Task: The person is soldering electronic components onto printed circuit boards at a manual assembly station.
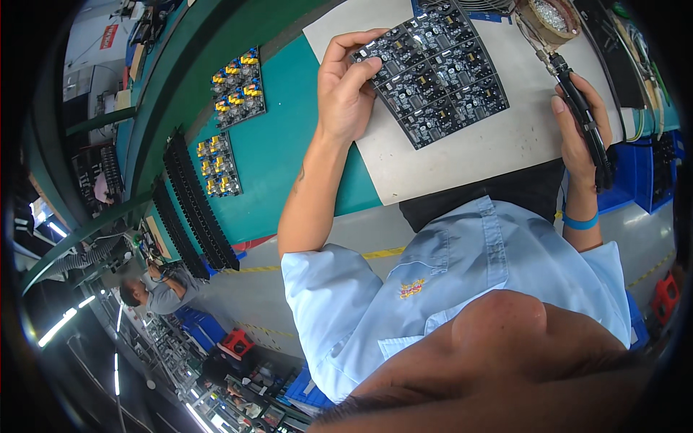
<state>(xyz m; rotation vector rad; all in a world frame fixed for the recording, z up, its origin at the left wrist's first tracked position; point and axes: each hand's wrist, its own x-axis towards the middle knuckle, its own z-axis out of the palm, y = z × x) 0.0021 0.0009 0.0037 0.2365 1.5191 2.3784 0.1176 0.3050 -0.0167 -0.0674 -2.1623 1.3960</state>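
Circuit-board panel (442, 79), black: left edge clamped in left hand (348, 97), thumb uppermost; remainder spreads rightward of grip. Right hand (574, 146): wrapped around black-handled tool (582, 112), metal end projecting ahead of grip. Left forearm (315, 180): extended forward.

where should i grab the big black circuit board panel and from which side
Probably by the upper-left corner, coming from the left. The black circuit board panel is thin and flat, which suits a pinch, while its face is crowded with small parts. The left hand pinches it there; the right hand, holding a black-handled tool, is on the other side.
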